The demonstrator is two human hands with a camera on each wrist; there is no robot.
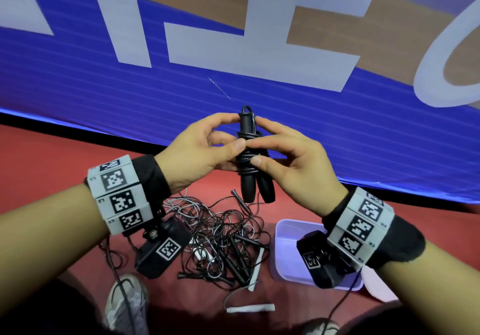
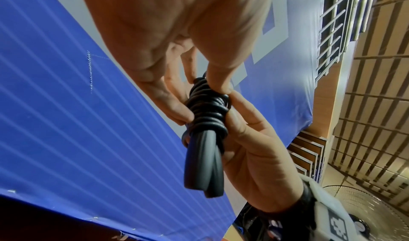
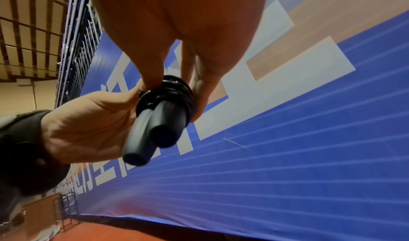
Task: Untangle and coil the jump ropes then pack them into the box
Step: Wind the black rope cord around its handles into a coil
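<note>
A black jump rope is held upright in the air, its cord wound in tight turns round its two black handles. My left hand pinches the wound bundle from the left with thumb and fingertips. My right hand pinches it from the right, thumb on the coils. On the red floor below lies a tangle of other jump ropes, black and grey cords with thin black handles. A pale lilac box stands open to the right of the tangle, partly hidden by my right wrist.
A blue banner with large white characters hangs behind, its lower edge near the floor. Two white strips lie on the red floor by the tangle. My shoes show at the bottom. A fan and railings appear in the left wrist view.
</note>
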